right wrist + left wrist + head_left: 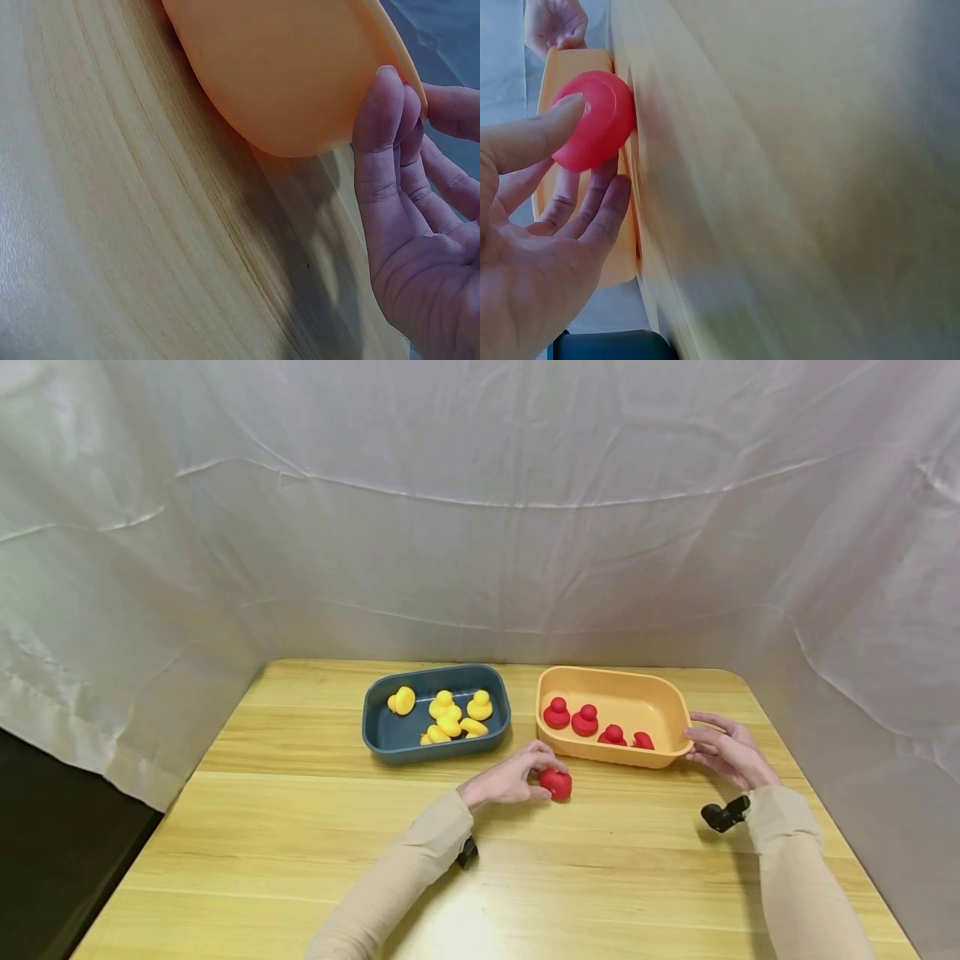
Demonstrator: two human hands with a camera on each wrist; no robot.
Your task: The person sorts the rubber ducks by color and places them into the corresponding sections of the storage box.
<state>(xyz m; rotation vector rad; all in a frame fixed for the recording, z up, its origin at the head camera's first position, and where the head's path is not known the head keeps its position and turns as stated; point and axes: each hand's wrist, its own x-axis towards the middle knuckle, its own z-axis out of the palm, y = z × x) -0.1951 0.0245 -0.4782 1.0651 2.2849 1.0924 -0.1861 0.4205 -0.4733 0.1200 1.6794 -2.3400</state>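
My left hand (517,776) pinches a red rubber duck (556,784) between thumb and fingers, just in front of the orange bin. In the left wrist view the round underside of the red duck (596,121) faces the camera. At the right end of the orange bin (600,749), my right hand (726,748) pinches the rim. The right wrist view shows the thumb (379,112) on the outer wall and a finger over the edge. Several red ducks (585,720) lie along the near side inside that bin.
To the left of the orange bin stands a dark blue bin (435,753) with several yellow ducks (444,706) in it. Both sit towards the back of the wooden table (585,877). A pale curtain (480,527) hangs behind and at both sides.
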